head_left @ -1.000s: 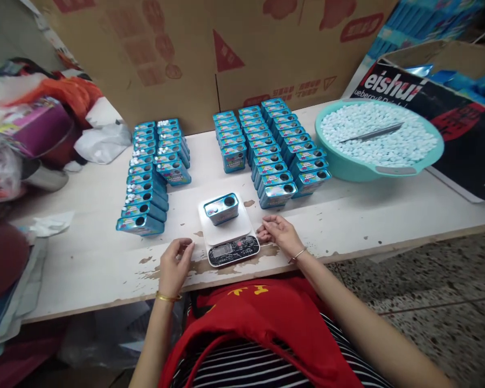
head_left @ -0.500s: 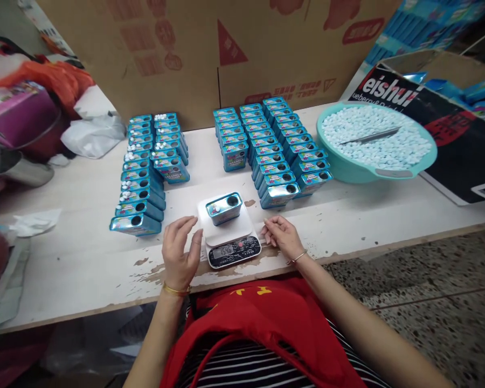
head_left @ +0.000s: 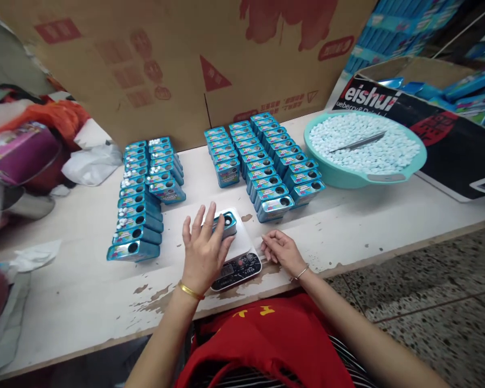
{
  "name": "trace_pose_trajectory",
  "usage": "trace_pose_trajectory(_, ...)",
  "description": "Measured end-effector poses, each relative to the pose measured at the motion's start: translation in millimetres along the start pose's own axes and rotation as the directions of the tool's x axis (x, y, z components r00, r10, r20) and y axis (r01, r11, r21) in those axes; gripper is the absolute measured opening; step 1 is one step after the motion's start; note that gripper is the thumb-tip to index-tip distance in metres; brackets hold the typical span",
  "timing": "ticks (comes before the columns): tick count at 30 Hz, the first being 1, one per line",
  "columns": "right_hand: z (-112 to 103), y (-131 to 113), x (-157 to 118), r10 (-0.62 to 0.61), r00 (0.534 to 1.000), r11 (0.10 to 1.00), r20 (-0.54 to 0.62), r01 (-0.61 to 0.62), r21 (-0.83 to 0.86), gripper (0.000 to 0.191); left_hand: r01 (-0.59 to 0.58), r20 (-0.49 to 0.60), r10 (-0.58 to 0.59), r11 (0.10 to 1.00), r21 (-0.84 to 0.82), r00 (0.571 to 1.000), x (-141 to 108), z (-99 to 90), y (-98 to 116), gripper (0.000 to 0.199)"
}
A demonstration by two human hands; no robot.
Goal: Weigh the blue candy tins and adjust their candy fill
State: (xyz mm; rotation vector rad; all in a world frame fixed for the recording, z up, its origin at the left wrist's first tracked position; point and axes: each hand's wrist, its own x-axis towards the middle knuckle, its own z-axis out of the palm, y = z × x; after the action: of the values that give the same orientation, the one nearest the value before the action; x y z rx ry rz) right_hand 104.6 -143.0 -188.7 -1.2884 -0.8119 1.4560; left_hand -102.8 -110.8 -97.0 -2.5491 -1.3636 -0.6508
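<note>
The left hand (head_left: 204, 250) lies spread, fingers open, over a blue tin (head_left: 225, 223) on the small scale (head_left: 236, 257); whether it grips the tin I cannot tell. Just right of it, the right hand (head_left: 282, 250) rests loosely curled on the desk (head_left: 367, 215), holding nothing. Beyond the left hand stand rows of tins (head_left: 143, 188); beyond the right, more tins (head_left: 267, 159). Farther right sits a teal basin of tablets (head_left: 364, 145).
</note>
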Motion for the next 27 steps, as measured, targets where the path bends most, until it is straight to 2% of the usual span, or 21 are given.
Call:
trace_pose_trajectory(3, -1, 0, 1, 0.004, 1.000, 1.000, 0.016, -0.004, 0.018, 0.041, 0.036, 0.074, -0.036, 0.999, -0.001, 0.997, 13, -4.5, -3, 0.055)
trace_pose_trajectory(6, -1, -1, 2, -0.001, 1.000, 0.999, 0.027, 0.000, 0.034, 0.041, 0.044, 0.180, -0.030, 0.996, -0.074, 0.983, 32, -6.2, -17, 0.041)
trace_pose_trajectory(8, 0, -1, 3, 0.006, 0.999, 0.999, 0.037, -0.008, 0.049, 0.042, 0.023, 0.179, -0.003, 0.994, -0.106, 0.984, 52, -0.3, -29, 0.034)
trace_pose_trajectory(11, 2, -1, 5, 0.021, 0.999, 0.996, 0.045, -0.025, 0.083, 0.044, -0.016, 0.132, 0.030, 0.994, -0.105, 0.991, 90, 22.8, -45, 0.035)
trace_pose_trajectory(14, 2, -2, 7, 0.029, 0.998, 0.994, 0.051, -0.035, 0.106, 0.046, -0.033, 0.152, 0.046, 0.996, -0.087, 0.987, 123, 56.6, -56, 0.037)
trace_pose_trajectory(17, 2, -4, 7, 0.041, 0.998, 0.992, 0.058, -0.047, 0.117, 0.047, -0.026, 0.163, 0.033, 0.999, -0.046, 0.986, 140, 84.7, -60, 0.036)
trace_pose_trajectory(19, 1, -4, 6, 0.051, 0.997, 0.991, 0.061, -0.058, 0.121, 0.047, -0.012, 0.149, 0.015, 1.000, -0.020, 0.989, 140, 91.9, -60, 0.038)
trace_pose_trajectory(21, 1, -4, 5, 0.060, 0.996, 0.991, 0.067, -0.068, 0.117, 0.047, 0.005, 0.096, -0.004, 1.000, -0.010, 0.995, 133, 87.4, -63, 0.043)
trace_pose_trajectory(23, 0, -2, 3, 0.067, 0.995, 0.991, 0.073, -0.075, 0.109, 0.046, 0.060, 0.013, -0.060, 0.998, 0.001, 0.998, 120, 73.2, -72, 0.044)
trace_pose_trajectory(25, -1, 0, 2, 0.074, 0.994, 0.991, 0.080, -0.082, 0.102, 0.046, 0.194, -0.061, -0.191, 0.979, 0.055, 0.980, 104, 54.8, -88, 0.040)
trace_pose_trajectory(27, -1, 2, 1, 0.083, 0.992, 0.991, 0.093, -0.091, 0.094, 0.045, 0.356, -0.080, -0.348, 0.918, 0.174, 0.934, 89, 39.2, -108, 0.036)
